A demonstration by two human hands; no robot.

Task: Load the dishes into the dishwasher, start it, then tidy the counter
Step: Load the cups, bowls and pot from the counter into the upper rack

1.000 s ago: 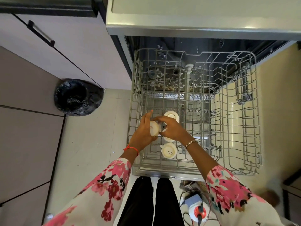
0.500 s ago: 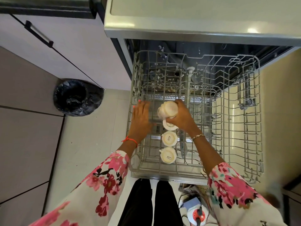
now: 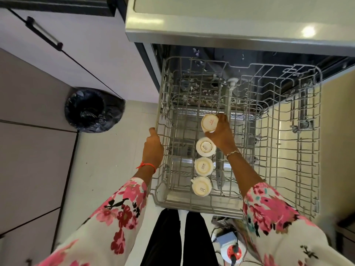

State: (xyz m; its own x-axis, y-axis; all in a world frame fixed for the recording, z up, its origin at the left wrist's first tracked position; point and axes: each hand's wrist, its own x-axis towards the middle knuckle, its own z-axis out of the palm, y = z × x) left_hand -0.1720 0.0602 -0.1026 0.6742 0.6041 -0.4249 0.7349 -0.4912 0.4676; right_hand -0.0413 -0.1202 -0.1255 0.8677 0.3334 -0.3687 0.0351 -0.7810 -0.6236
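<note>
Head view, looking straight down into the dishwasher's pulled-out rack [image 3: 192,201], a grey coated-wire basket full of thin upright tines. There are four small round cream cups, glossy like glazed ceramic. Three sit upside down in a line in the rack's left half: front cup [image 3: 201,186], middle cup [image 3: 203,166] and back cup [image 3: 205,147]. Their flat bases carry dark print that looks like "SISTA". The held cup [image 3: 209,122] is at the far end of that line, base up. The right hand [image 3: 221,136] has its fingers wrapped round its side. Its reddish print is too small to read. The left hand [image 3: 153,148] has its fingers curled over the rack's left rim. One crinkly black bin bag [image 3: 92,110] sits on the tiled floor.
</note>
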